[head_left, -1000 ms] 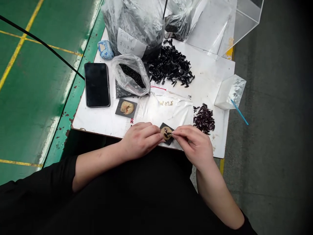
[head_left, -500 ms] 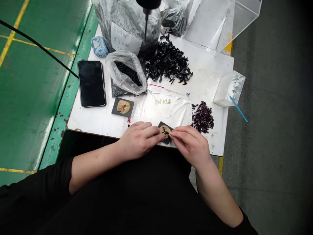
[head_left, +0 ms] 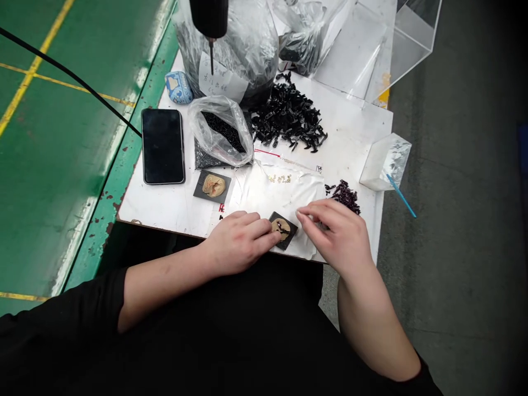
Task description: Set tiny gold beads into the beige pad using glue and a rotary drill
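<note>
At the table's front edge, my left hand [head_left: 243, 241] has its fingers curled together against the left side of a dark square block [head_left: 292, 231]. A round tan pad [head_left: 279, 235] sits on that block, and a small black part [head_left: 284, 227] lies on the pad near my fingertips. To the right of the block, my right hand [head_left: 341, 234] is raised with thumb and forefinger pinched together. Anything between those fingertips is too small to make out. Several tiny gold rings [head_left: 280, 179] lie on the white sheet [head_left: 264, 192] beyond the block.
A second pad block [head_left: 200, 192], a phone [head_left: 163, 146] and an open bag of black screws [head_left: 223, 132] stand left. Behind lies a black parts pile [head_left: 289, 115]; dark purple parts [head_left: 345, 192] lie right, near a clear container [head_left: 383, 162]. A screwdriver [head_left: 210, 22] hangs above.
My right hand has moved right, away from the pad block, its fingertips still pinched. My left hand stays against the block. The whole view has shifted slightly.
</note>
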A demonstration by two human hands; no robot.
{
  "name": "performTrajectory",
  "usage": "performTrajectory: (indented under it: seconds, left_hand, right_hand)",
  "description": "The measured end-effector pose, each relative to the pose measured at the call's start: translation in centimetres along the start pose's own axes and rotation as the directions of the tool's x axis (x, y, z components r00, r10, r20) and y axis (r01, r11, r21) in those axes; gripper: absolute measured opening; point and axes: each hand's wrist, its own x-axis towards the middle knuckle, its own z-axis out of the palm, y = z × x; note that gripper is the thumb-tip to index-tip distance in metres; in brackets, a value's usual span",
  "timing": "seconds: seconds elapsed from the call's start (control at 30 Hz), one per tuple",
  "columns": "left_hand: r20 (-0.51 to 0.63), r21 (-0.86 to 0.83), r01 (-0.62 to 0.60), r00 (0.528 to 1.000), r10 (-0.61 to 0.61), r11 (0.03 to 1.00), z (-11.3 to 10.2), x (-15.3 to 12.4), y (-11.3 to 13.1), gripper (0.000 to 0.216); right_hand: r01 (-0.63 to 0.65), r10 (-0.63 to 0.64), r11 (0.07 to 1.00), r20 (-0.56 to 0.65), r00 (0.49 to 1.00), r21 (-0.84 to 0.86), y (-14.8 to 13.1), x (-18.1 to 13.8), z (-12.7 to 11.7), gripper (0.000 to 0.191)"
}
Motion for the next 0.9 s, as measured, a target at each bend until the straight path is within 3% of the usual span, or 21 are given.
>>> performTrajectory:
  seconds: [0.2, 0.37, 0.57, 0.9]
  left_hand:
    - [-0.012, 0.0, 0.002, 1.0, -0.002, 1.0, 0.0, -0.1, 0.1, 0.021]
    - [-0.022, 0.012, 0.001, 1.0, 0.0, 1.0, 0.1, -0.1, 0.1, 0.021]
    - [-0.075, 0.001, -0.01, 0.997, 0.01, 1.0, 0.2, -0.2, 0.0, 0.02]
    - [-0.058, -0.012, -0.01, 0.998, 0.009, 1.0, 0.1, -0.2, 0.0, 0.022]
  right_hand:
    - [-0.038, 0.056, 0.973, 0.072, 0.996, -0.226, 0.6, 5.5, 1.1, 0.017]
    - [-0.049, 0.109, 0.941, 0.164, 0.98, -0.336, -0.6, 8.0, 2.0, 0.019]
    - [-0.031, 0.208, 0.869, 0.308, 0.928, -0.494, -2.2, 9.2, 2.0, 0.026]
    - [0.07, 0.197, 0.776, 0.346, 0.917, -0.627, -3.1, 9.4, 2.4, 0.028]
